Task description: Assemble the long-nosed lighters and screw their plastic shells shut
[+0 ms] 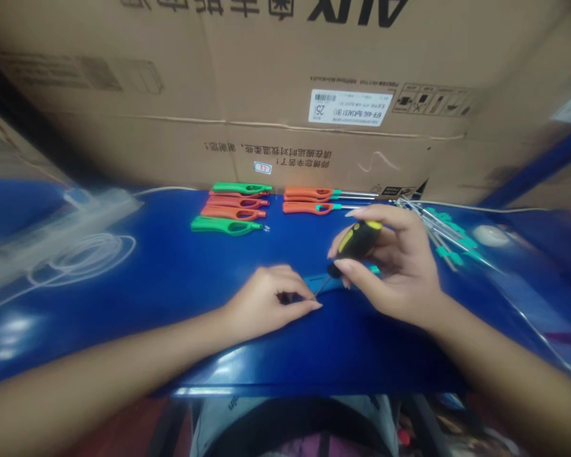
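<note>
A screwdriver [360,240] with a black and yellow handle is gripped in my right hand [404,266], its thin shaft slanting down to the left. The tip ends at the fingertips of my left hand [271,292], where thumb and forefinger are pinched together. Under both hands lies a blue stick lighter [318,280] with a turquoise end, low on the blue table. My left fingers close around its left part and hide it. Any screw at the tip is too small to make out.
Green and orange lighter handles [228,226] lie in a stack behind my left hand. Orange lighters with metal tubes [309,207] are beside them. Metal rods with turquoise pieces [450,238] lie at right, a coiled white cable [92,254] at left. A large cardboard box [247,82] walls the back.
</note>
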Demonstrator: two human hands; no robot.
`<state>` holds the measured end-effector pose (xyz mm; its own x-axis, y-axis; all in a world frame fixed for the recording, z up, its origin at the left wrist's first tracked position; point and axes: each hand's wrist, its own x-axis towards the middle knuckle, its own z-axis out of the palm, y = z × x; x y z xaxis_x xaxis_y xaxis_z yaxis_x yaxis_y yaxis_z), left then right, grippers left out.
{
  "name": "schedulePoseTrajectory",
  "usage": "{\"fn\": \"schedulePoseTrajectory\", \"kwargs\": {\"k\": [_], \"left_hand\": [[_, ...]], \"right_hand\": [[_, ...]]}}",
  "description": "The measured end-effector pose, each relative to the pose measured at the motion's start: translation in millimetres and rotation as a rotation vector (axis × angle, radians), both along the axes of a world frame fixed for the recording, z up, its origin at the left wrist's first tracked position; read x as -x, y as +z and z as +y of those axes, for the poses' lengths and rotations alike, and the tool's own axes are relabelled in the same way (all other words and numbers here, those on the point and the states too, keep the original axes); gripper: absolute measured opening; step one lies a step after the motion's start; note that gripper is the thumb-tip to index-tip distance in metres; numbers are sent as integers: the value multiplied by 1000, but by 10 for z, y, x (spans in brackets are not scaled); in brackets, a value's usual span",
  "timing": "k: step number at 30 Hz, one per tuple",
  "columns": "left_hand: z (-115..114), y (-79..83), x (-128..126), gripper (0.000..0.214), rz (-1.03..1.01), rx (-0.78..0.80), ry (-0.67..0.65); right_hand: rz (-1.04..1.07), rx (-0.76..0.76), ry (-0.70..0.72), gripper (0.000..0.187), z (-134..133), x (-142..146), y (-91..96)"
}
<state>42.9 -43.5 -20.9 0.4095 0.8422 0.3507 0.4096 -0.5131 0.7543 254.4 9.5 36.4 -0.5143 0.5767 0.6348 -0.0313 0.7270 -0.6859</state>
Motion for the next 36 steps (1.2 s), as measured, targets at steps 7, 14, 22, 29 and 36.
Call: {"fn": "schedulePoseTrajectory", "kwargs": {"k": [7, 14, 22, 29, 36], "left_hand": [[67, 20, 42, 31, 24, -124, -29], [127, -45, 95, 48, 168, -73, 41], [129, -72, 88, 46, 224, -74, -19], [142, -87, 88, 46, 240, -75, -23], [142, -82, 91, 44, 230, -83, -32]], "right_hand": [[73, -132, -167, 54, 44, -17, -52], [29, -175, -188, 56, 125, -10, -142], [23, -170, -172, 57, 113, -9, -159], [11, -187, -157, 62, 127, -13, -197], [-8, -221, -137, 65, 110, -8, -252]]}}
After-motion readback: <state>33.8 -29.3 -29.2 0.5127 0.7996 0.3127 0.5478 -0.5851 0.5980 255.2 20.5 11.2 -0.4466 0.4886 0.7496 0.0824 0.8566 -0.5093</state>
